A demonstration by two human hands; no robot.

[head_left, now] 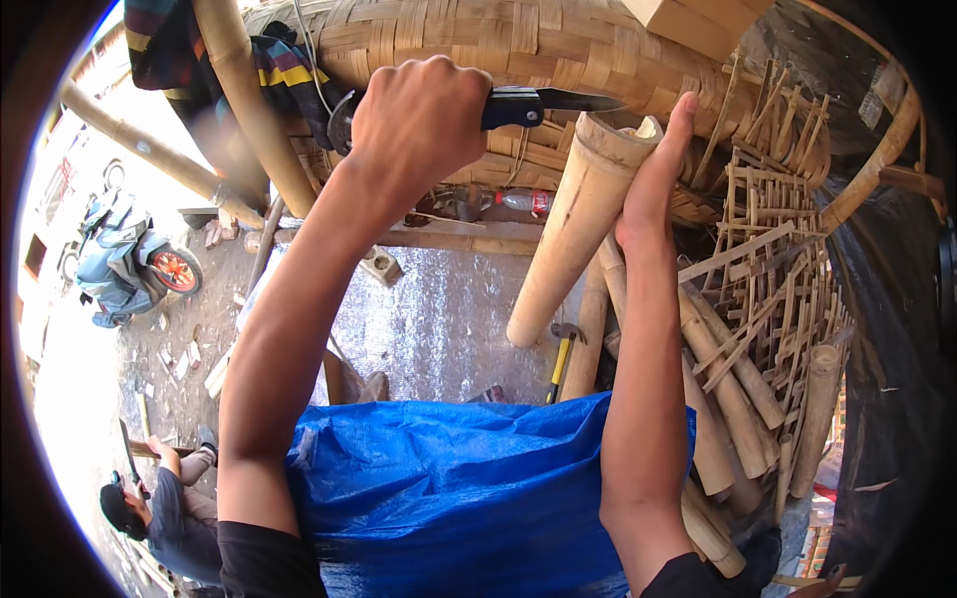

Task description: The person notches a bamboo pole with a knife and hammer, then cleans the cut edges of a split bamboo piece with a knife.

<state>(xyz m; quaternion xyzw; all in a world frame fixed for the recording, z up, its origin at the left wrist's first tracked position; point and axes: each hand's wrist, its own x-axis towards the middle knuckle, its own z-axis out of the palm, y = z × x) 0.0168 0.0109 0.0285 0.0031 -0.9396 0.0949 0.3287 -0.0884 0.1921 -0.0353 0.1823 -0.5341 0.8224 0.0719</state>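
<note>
My left hand (pixel 424 115) is raised at upper centre, its fingers wrapped round the black handle (pixel 511 108) of a knife. The dark knife blade (pixel 578 101) points right, toward the top of a bamboo tube (pixel 573 224). That tube stands tilted, its upper end leaning right, with a notch cut in the rim. My right hand (pixel 653 189) supports the tube near the top from the right side. The thumb sticks up past the rim, while the other fingers are mostly hidden behind the bamboo. Blade and tube look slightly apart.
A blue tarp (pixel 449 478) covers my lap. Beyond it lie a yellow-handled hammer (pixel 559 367) and a plastic bottle (pixel 523 202). Bamboo pieces (pixel 733 404) and a slatted bamboo frame (pixel 773 214) crowd the right. At left are a motorcycle (pixel 125 254) and another person (pixel 169 523).
</note>
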